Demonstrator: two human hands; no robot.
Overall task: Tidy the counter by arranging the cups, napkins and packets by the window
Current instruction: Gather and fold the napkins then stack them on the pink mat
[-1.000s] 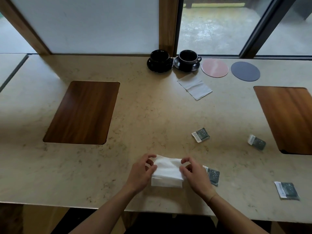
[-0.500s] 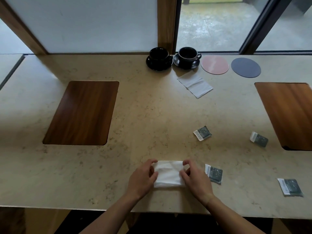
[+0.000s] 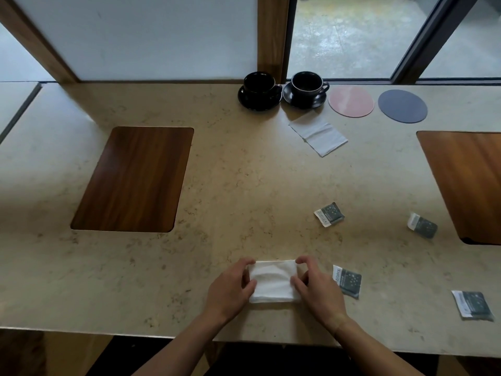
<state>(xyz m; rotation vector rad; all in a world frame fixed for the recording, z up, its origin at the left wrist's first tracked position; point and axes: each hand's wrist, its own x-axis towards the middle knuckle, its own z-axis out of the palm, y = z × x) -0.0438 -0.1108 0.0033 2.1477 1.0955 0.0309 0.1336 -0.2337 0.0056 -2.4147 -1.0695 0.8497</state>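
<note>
A: Packets nearby? Anything in the way?
B: One packet (image 3: 347, 280) just beside right hand (image 3: 317, 289), three more scattered to the right. Folded napkin (image 3: 317, 133) lies near two black cups (image 3: 282, 86) by the window.
A: Hands?
B: Left hand (image 3: 230, 290) & right each pinch an end of the white napkin (image 3: 272, 280), near counter (image 3: 230, 172) front edge.
A: Vs earlier?
B: Napkin was lifted & looser; now flat, squared.
</note>
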